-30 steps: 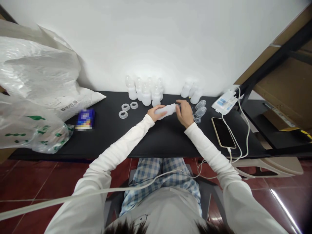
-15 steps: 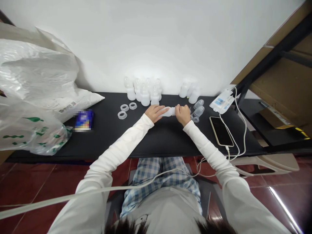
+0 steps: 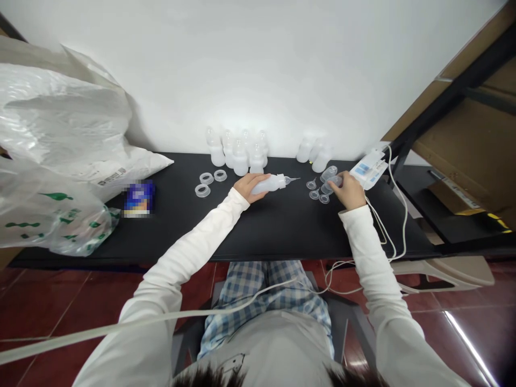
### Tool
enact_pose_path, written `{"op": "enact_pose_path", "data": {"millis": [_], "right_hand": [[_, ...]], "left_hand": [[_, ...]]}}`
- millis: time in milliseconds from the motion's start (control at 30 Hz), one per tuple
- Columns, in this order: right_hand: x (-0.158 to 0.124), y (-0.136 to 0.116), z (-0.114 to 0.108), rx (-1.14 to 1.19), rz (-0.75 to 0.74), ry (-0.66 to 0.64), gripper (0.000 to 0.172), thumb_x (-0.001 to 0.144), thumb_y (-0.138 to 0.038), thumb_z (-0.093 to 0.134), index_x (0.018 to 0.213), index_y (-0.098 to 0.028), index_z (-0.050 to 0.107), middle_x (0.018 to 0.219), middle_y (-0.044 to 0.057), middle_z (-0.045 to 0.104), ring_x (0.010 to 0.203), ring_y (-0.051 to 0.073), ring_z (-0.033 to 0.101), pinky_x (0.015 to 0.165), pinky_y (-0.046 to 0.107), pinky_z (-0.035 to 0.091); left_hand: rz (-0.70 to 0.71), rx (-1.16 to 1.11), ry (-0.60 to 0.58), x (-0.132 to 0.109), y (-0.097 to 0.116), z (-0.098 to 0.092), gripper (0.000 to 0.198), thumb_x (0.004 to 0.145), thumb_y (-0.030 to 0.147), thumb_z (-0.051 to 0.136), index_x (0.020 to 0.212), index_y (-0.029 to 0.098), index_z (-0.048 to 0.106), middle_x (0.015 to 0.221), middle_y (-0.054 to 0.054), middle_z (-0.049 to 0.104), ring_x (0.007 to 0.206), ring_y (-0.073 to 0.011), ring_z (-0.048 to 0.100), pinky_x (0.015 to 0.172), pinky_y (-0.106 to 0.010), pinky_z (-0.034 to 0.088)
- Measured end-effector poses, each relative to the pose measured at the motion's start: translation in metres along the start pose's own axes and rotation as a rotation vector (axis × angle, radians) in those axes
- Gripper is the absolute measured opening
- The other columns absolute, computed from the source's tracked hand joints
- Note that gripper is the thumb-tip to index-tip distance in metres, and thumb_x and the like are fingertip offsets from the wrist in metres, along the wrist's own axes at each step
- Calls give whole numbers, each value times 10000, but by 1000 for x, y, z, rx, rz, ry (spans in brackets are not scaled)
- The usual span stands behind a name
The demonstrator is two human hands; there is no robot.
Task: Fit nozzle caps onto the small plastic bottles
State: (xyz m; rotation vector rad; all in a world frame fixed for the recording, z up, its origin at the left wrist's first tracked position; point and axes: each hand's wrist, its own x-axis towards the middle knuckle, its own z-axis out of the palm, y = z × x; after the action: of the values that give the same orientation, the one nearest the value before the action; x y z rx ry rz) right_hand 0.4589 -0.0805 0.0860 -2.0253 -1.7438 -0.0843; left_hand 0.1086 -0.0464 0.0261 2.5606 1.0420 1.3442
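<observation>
My left hand [image 3: 246, 188] is wrapped round a white squeeze bottle [image 3: 271, 184] that lies on its side above the black table. A clear tip with a long thin spout [image 3: 289, 180] sits on the bottle's neck and points right. To the right, my right hand [image 3: 351, 192] has its fingers closed on a clear dome-shaped cap [image 3: 334, 183]. Another clear dome cap [image 3: 329, 172] lies just behind it. Several small clear thin-spouted tips, one a loose tip [image 3: 311, 184], lie to the left of my right fingers.
Several capped bottles [image 3: 241, 158] stand against the wall; more bottles [image 3: 321, 159] stand farther right. Three white rings [image 3: 202, 190] lie at left, near a blurred blue packet [image 3: 139, 198] and large plastic bags [image 3: 60, 123]. A white power strip [image 3: 368, 167] with cables lies at right.
My right hand has left the bottle's neck and moved right to the clear caps. The spouted tip now shows on the bottle. My left hand still holds the bottle, slightly farther left.
</observation>
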Motion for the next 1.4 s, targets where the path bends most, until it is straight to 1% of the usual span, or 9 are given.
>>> {"op": "enact_pose_path", "data": {"millis": [100,200,433,633,733,967,1167,1300,1400], "right_hand": [[-2,-12,-20,293,-174,106,378,871,-506,570,1076,-188,564,998,143,672,804,243,639,769,411,515],[-7,-38,-30,590,-432,-26,359,855,-474,601,1122,-243,535,1102,99,658,946,239,653,824,403,537],[-13,-93,5,731,-704,-226,358,755,-262,634,1104,-236,561,1098,70,641,1002,226,630,864,376,529],[-16,-104,32,777,-680,-114,277,731,-362,635,971,-237,576,975,51,656,873,213,615,784,362,516],[-21,-115,35,760,-547,-11,257,757,-472,616,860,-246,555,826,32,635,731,192,567,688,341,487],[-18,-145,28,560,-113,16,322,877,-428,459,637,-233,372,587,-31,426,567,132,400,621,286,371],[-7,-138,18,625,-213,-206,342,895,-565,494,811,-234,482,640,-23,514,603,157,496,650,305,414],[-8,-135,22,748,-369,-80,393,853,-594,569,972,-225,506,766,4,571,644,159,526,666,323,459],[-5,-138,34,871,-280,12,402,860,-623,545,869,-225,490,765,8,556,684,156,544,678,321,491]], "left_hand": [[-7,-122,29,0,3,-4,486,795,398,704,1236,204,641,1177,-122,715,1082,-292,695,979,-476,566],[-88,-249,23,0,9,-9,532,756,426,751,1239,230,644,1224,-123,696,1117,-311,684,995,-500,563],[-176,-418,-65,4,16,-20,585,660,506,808,1154,215,694,1196,-113,717,1107,-305,688,995,-452,551],[-535,-920,-453,7,9,-10,639,777,671,608,1097,123,680,712,-112,735,476,-203,647,447,-324,524],[-575,-1049,-568,8,11,-2,697,821,706,506,1128,100,661,690,-133,722,416,-187,601,389,-305,470],[-264,-263,-29,5,23,-1,629,709,587,747,1194,193,676,1102,-113,739,979,-270,712,924,-388,573],[-297,-226,30,6,21,-1,582,788,553,704,1243,193,649,1096,-111,731,998,-259,707,946,-403,570],[-457,-499,-119,4,28,8,649,791,586,687,1303,198,593,988,-73,746,815,-227,731,769,-385,616],[-405,-325,42,-1,37,14,683,755,556,741,1331,221,586,1215,-92,701,1071,-267,690,972,-394,557]]}}
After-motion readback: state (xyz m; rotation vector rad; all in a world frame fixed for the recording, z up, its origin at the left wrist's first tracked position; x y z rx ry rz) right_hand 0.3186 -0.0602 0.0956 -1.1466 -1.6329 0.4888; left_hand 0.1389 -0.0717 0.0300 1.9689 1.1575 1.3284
